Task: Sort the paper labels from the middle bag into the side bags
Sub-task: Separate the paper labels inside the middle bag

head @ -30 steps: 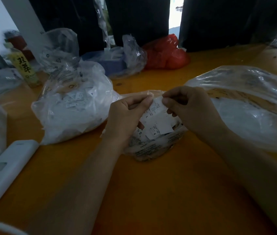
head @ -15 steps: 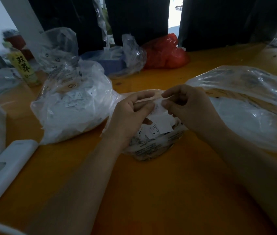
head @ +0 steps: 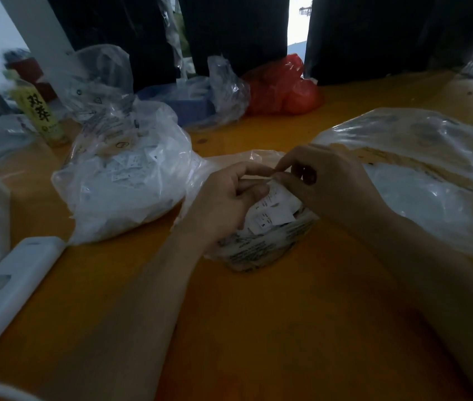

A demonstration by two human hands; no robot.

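Paper labels [head: 272,208] sit heaped in the small middle bag [head: 258,250] at the centre of the frame, on the orange table [head: 258,328]. Both hands meet over its mouth: the left hand [head: 226,201] and the right hand [head: 325,183] have curled fingers pinching the same label at its top edge, fingertips touching. A white device [head: 12,285] lies at lower left, a yellow bottle [head: 38,114] stands at upper left, and a red bag [head: 281,88] and a clear bag over a blue box [head: 197,105] lie along the far edge. The left side bag [head: 125,175] bulges with white labels; the right side bag [head: 432,175] holds a flatter white layer. Print on the labels is too small to read, apart from single letters. The right side bag is cut off by the frame edge.
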